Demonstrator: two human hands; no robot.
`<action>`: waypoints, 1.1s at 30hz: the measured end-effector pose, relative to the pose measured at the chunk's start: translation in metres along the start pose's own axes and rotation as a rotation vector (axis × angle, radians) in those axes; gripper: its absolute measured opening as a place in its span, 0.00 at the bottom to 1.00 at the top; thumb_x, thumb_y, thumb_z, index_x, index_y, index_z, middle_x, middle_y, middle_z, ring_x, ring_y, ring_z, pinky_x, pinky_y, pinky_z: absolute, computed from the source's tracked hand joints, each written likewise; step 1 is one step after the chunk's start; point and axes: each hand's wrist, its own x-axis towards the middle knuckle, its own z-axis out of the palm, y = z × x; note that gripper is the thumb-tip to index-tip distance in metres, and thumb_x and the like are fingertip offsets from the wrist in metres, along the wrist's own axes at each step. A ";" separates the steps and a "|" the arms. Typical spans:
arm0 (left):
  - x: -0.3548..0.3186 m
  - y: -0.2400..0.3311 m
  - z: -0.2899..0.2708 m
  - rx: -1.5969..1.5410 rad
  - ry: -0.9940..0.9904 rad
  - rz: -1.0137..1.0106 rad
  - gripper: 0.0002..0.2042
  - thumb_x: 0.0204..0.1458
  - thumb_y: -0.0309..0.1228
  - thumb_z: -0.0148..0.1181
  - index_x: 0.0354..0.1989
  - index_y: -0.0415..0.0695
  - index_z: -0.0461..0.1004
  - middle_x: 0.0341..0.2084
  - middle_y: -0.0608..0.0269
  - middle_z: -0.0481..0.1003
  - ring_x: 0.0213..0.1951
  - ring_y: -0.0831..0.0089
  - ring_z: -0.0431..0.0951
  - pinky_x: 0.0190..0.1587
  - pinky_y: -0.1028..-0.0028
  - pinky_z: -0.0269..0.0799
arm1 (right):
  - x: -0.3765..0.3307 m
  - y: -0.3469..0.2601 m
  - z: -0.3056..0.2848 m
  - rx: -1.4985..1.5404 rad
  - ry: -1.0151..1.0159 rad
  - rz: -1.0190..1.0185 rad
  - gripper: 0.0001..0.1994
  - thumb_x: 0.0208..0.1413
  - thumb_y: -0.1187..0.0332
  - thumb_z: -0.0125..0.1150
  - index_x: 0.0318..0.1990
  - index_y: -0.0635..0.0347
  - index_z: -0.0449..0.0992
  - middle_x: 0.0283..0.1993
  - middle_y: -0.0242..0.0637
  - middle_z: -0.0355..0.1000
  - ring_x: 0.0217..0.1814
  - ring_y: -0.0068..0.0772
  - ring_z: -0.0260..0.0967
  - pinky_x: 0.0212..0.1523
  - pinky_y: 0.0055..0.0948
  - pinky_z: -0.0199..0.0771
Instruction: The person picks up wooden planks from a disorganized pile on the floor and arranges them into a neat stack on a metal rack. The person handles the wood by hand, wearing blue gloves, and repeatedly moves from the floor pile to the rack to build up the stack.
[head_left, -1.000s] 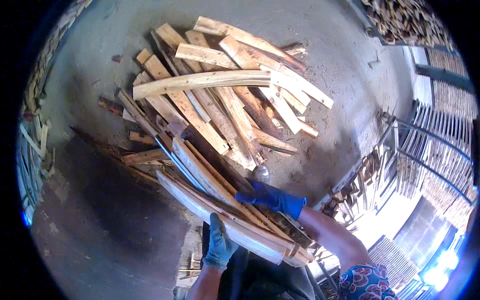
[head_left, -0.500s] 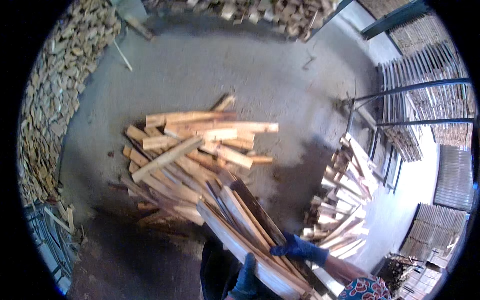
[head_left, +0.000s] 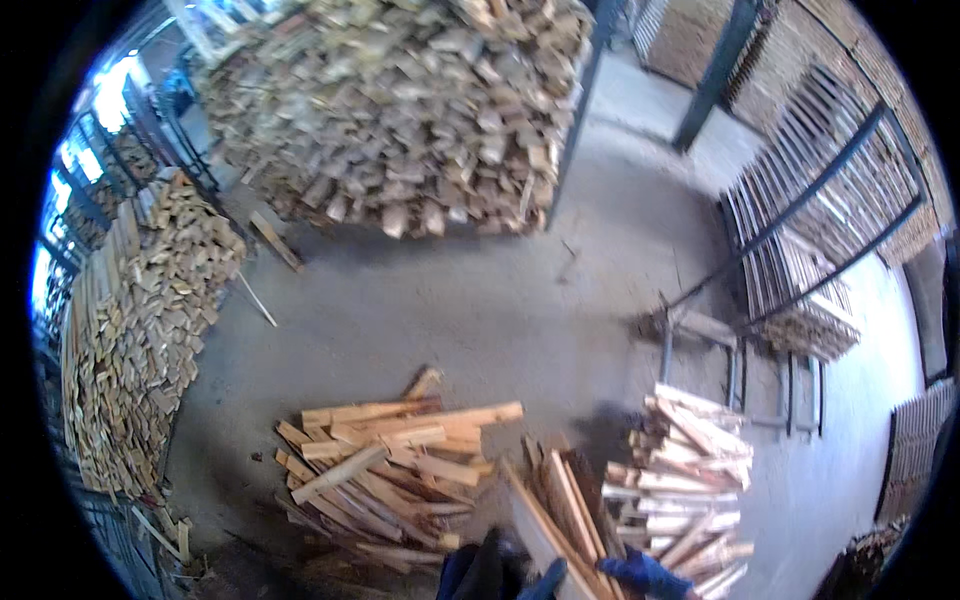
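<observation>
At the lower edge, both my gloved hands grip a bundle of long wooden slats point(head_left: 541, 530), which points away from me over the floor. My left hand point(head_left: 546, 582), in a blue glove, holds its left side with the thumb showing on top; the other fingers are hidden. My right hand point(head_left: 645, 574), also gloved in blue, closes over the right side of the bundle. Left of the bundle lies a loose pile of cut slats point(head_left: 390, 470). To its right is a second pile of pale slats point(head_left: 690, 480), close beside my right hand.
A large stack of wood ends point(head_left: 400, 130) fills the far side, with another stack point(head_left: 150, 330) at the left. At the right stand a metal frame point(head_left: 735, 360) and stacked boards point(head_left: 790, 220). A thin stick point(head_left: 258, 300) lies on the concrete floor point(head_left: 470, 320).
My view has tilted up, showing more of the far stack, so the piles sit lower. The held bundle has swung right, toward the pale pile, with both hands still gripping it.
</observation>
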 end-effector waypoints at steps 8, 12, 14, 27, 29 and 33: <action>0.054 0.088 0.069 -0.078 0.025 -0.314 0.35 0.50 0.53 0.53 0.60 0.44 0.52 0.52 0.53 0.63 0.52 0.63 0.64 0.55 0.66 0.63 | 0.051 -0.032 -0.067 0.152 0.071 0.200 0.32 0.44 0.52 0.66 0.51 0.68 0.67 0.44 0.40 0.70 0.44 0.27 0.66 0.46 0.27 0.67; 0.131 0.134 0.077 -0.185 -0.047 -0.392 0.35 0.49 0.54 0.54 0.60 0.46 0.53 0.52 0.53 0.63 0.53 0.62 0.64 0.56 0.65 0.62 | 0.103 -0.061 -0.101 0.222 0.107 0.236 0.31 0.45 0.52 0.65 0.51 0.67 0.67 0.44 0.38 0.70 0.45 0.28 0.66 0.48 0.26 0.66; 0.156 0.145 0.070 -0.266 -0.034 -0.502 0.34 0.48 0.54 0.55 0.59 0.47 0.54 0.52 0.55 0.64 0.53 0.62 0.64 0.57 0.62 0.61 | 0.128 -0.067 -0.111 0.312 0.052 0.202 0.30 0.47 0.52 0.63 0.51 0.67 0.67 0.44 0.38 0.70 0.45 0.26 0.66 0.49 0.27 0.65; 0.340 0.210 0.027 -0.434 0.086 -0.598 0.38 0.44 0.56 0.58 0.59 0.46 0.56 0.48 0.54 0.66 0.52 0.60 0.65 0.57 0.64 0.60 | 0.369 0.013 -0.161 0.407 -0.061 0.258 0.26 0.48 0.58 0.64 0.50 0.66 0.68 0.45 0.37 0.70 0.44 0.25 0.67 0.46 0.26 0.68; 0.321 0.211 0.046 -0.280 0.161 -0.423 0.37 0.44 0.56 0.58 0.58 0.45 0.56 0.51 0.54 0.64 0.53 0.59 0.63 0.58 0.65 0.58 | 0.348 0.008 -0.156 0.520 -0.008 0.114 0.23 0.46 0.59 0.66 0.47 0.64 0.70 0.42 0.34 0.70 0.44 0.25 0.66 0.45 0.26 0.68; 0.255 0.234 0.101 -0.342 0.202 -0.364 0.33 0.48 0.51 0.56 0.58 0.44 0.57 0.52 0.55 0.62 0.55 0.60 0.60 0.58 0.64 0.58 | 0.304 -0.029 -0.165 0.514 -0.123 0.222 0.23 0.48 0.61 0.65 0.48 0.64 0.69 0.46 0.37 0.71 0.46 0.25 0.67 0.48 0.26 0.68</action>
